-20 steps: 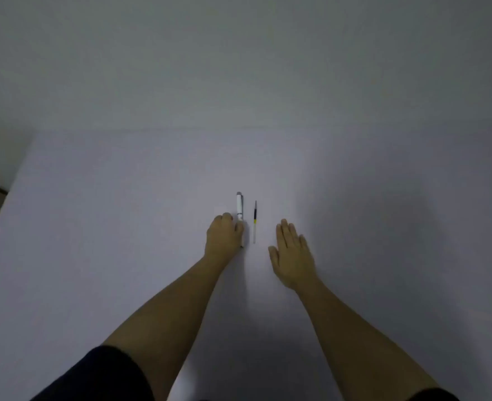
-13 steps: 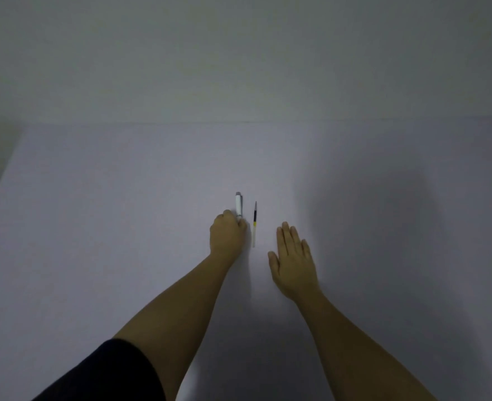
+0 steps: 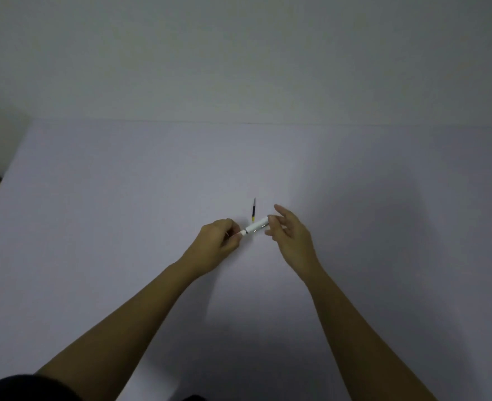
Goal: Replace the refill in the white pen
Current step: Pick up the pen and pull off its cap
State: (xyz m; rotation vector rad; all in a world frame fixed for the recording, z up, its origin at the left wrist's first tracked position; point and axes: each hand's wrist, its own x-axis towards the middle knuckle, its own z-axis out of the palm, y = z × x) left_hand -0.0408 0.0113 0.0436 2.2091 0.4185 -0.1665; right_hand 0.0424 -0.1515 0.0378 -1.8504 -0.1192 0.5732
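Pen position: the white pen (image 3: 255,228) is held clear of the desk (image 3: 123,212), between both hands, near the middle of the scene. Its long axis runs left to right, tilted so the right end sits slightly farther away than the left. Which end carries the tip cannot be told. The barrel is a smooth, glossy white cylinder with a narrow dark band near its left end.

The left hand (image 3: 220,237) is closed, fingers pinching the pen's left end. The right hand (image 3: 289,233) is loosely open, thumb and forefinger at the pen's right end; firm grip cannot be confirmed.

The refill (image 3: 253,211), a thin straight rod, dark with a yellow near section, lies on the desk just beyond the pen, pointing away. The desk surface is plain, matte and pale.
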